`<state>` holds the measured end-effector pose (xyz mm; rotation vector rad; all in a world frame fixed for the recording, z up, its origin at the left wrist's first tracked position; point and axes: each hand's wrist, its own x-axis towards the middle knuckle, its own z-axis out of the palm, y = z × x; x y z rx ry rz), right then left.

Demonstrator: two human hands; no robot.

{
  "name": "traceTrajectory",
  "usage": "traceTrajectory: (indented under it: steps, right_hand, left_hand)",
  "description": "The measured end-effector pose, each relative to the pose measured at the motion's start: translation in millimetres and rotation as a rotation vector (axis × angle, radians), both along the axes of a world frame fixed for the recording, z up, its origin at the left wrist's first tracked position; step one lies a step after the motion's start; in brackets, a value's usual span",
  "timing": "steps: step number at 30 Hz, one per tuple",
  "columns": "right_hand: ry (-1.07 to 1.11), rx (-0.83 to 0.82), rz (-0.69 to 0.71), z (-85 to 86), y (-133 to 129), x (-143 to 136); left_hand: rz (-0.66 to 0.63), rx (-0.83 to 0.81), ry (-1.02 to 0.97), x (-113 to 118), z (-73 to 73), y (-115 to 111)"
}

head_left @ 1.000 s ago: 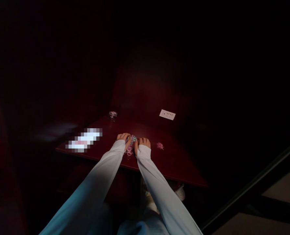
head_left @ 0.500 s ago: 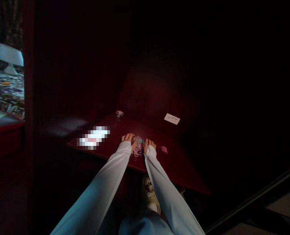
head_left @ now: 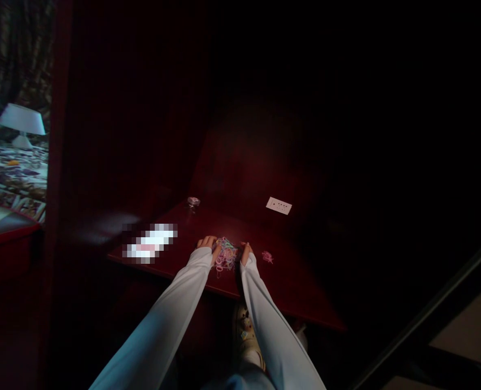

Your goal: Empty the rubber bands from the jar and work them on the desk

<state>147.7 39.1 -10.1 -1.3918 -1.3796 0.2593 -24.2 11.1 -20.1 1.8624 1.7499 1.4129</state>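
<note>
A pile of small, mostly pink and pale multicoloured loops [head_left: 226, 254] lies on the dark red table [head_left: 200, 273]. My left hand [head_left: 208, 245] rests at the pile's left side, its fingers bent over the edge of the loops; whether it grips any is too small to tell. On the pile's right side is my right hand [head_left: 245, 252], turned on its edge, its fingertips partly in shadow. A smaller cluster of pink loops [head_left: 267, 257] sits to the right of that hand.
A small clear jar [head_left: 193, 202] stands at the table's back left. A bright blurred-out rectangle [head_left: 151, 243] lies on the left. The wall behind bears a white socket panel [head_left: 279, 206]. Below the front edge is a foot in a beige clog [head_left: 246, 333].
The view has shifted slightly. My right hand has turned more onto its edge and drawn a little away from the pile, while my left hand has moved slightly left, so more loops show.
</note>
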Motion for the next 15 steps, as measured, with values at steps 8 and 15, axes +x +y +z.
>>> traceTrajectory:
  steps: [8,15]
  right_hand:
    - [0.108,-0.015,-0.006,-4.2,-12.1,-0.4]
    - [0.183,-0.047,0.016,-4.1,-12.3,-7.2]
  left_hand:
    - [-0.026,-0.012,0.070,-5.0,-1.7,1.3]
    - [0.049,0.059,0.120,-1.5,-2.5,-9.7]
